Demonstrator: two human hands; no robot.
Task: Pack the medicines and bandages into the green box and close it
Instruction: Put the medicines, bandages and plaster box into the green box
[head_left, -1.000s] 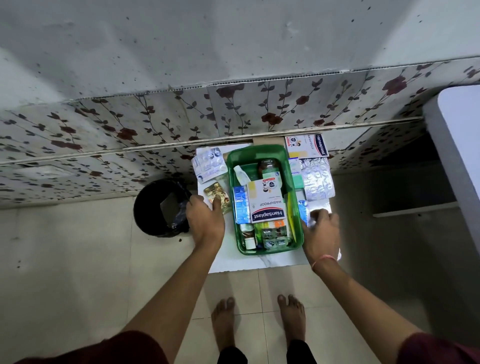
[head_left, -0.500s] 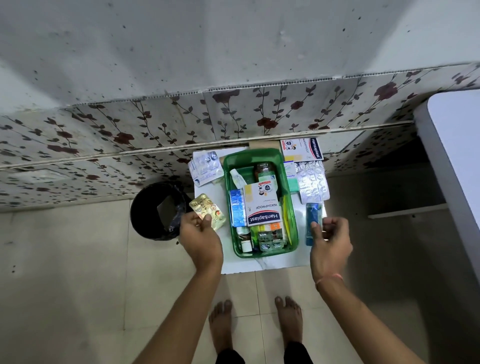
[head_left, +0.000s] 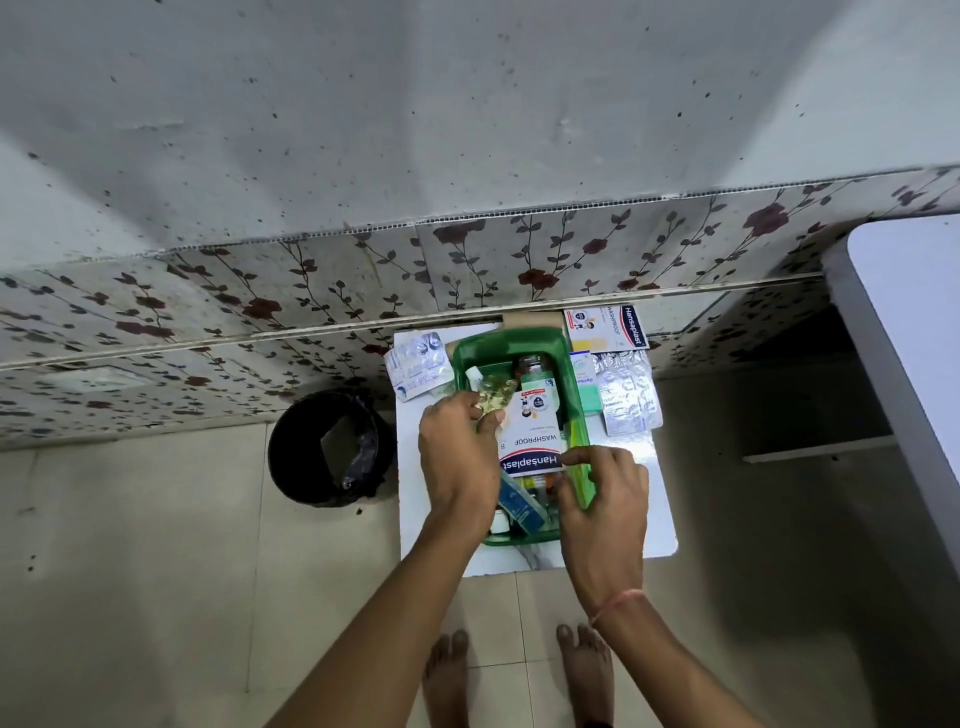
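Observation:
The open green box (head_left: 506, 343) stands on a small white board (head_left: 660, 525) by the wall. It holds a Hansaplast carton (head_left: 532, 441), a brown bottle (head_left: 532, 369) and a blue pack (head_left: 519, 501) lying aslant. My left hand (head_left: 457, 457) is over the box's left side, pinching a gold blister strip (head_left: 496, 395). My right hand (head_left: 602, 499) hovers at the box's right wall with curled fingers and nothing visible in them. Outside the box lie white blister packs (head_left: 418, 364), silver strips (head_left: 628, 395) and a second Hansaplast carton (head_left: 605, 327).
A black bin (head_left: 327, 447) stands on the floor left of the board. A white tabletop (head_left: 909, 338) juts in at the right edge. The flowered wall panel (head_left: 311, 291) runs just behind the box. My bare feet (head_left: 447, 670) are below.
My left hand lifted the gold strip from the board and brought it right, over the box. My right hand carried the blue pack left to the box; it no longer holds it.

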